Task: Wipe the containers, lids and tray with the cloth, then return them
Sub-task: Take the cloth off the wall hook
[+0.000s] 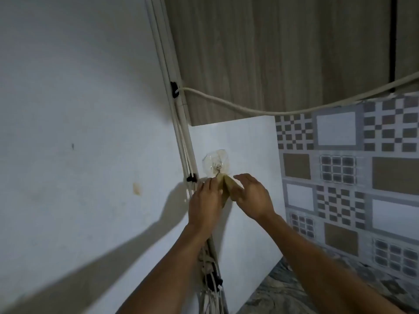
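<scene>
Hook: clear plastic stick-on wall hook [216, 165] on white wall panel [249, 143]; ref pt for all below.
Cloth: small folded tan wiping cloth [226, 188], just below hook, top corner touching it; hung or not, can't tell.
L hand: left hand [205, 201], below-left of hook, fingers curled on cloth's left edge, gripping.
R hand: right hand [252, 196], below-right of hook, fingers near straight on cloth's right side; thumb hidden, so grip can't tell.
Containers/lids/tray: not in view.
Technique: prob. cloth-at-hook step. Keep L grip firm, guide corner straight along hook, no sideways tug, since the stick-on pad may peel.
</scene>
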